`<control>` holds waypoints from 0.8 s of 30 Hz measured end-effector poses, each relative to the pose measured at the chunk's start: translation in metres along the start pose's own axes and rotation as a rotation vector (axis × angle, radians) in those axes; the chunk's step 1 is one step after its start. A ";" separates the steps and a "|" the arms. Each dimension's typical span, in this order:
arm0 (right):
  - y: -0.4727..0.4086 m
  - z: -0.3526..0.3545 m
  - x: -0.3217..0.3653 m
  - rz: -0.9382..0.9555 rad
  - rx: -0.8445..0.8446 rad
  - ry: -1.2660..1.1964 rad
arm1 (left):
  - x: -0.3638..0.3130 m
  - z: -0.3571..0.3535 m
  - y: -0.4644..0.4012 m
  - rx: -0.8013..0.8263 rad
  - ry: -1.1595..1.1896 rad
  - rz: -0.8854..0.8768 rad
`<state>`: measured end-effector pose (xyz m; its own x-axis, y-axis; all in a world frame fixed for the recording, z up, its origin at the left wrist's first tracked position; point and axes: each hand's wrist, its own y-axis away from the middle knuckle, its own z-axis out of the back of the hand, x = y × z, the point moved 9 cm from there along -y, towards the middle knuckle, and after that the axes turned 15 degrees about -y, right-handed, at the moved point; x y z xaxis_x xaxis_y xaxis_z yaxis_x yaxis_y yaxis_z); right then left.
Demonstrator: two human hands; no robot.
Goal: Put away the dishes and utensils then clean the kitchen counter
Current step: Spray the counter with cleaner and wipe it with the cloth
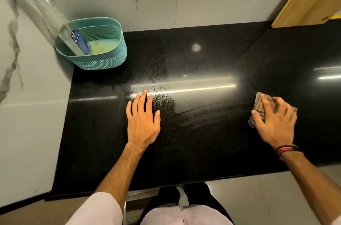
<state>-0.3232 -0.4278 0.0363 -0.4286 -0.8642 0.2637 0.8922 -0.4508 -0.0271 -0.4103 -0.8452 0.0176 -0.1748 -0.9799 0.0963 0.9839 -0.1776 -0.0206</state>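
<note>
Looks like you're on the wiping part now; no dishes in sight on the black counter, and a damp smear runs across its middle; the teal basket with a spray bottle sits in the back-left corner, so there's plenty of room rightward; your left hand lies flat, fingers spread; your right hand presses down on the cloth near the right side.

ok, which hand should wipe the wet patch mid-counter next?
Right hand: it already grips the crumpled cloth on the black granite counter. Left hand rests flat, holding nothing.
</note>
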 end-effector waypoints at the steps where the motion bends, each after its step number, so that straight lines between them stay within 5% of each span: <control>1: 0.002 -0.003 0.013 0.010 -0.016 -0.005 | -0.001 0.000 0.000 0.005 0.003 -0.001; 9: 0.035 -0.064 0.252 0.455 0.144 -0.186 | -0.002 0.008 0.000 -0.032 0.066 0.006; 13: 0.047 -0.080 0.313 0.556 0.252 -0.285 | 0.007 0.008 -0.005 -0.043 0.167 0.035; 18: 0.018 -0.077 0.289 0.618 0.236 -0.302 | 0.005 0.024 -0.019 -0.128 0.115 0.042; 24: -0.098 -0.049 0.152 0.417 0.034 -0.132 | -0.006 0.019 -0.073 -0.064 0.063 0.024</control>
<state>-0.4828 -0.5265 0.0317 -0.0112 -0.9337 0.3579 0.9902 -0.0603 -0.1262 -0.4801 -0.8247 0.0373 -0.1553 -0.9874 0.0319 0.9838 -0.1575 -0.0862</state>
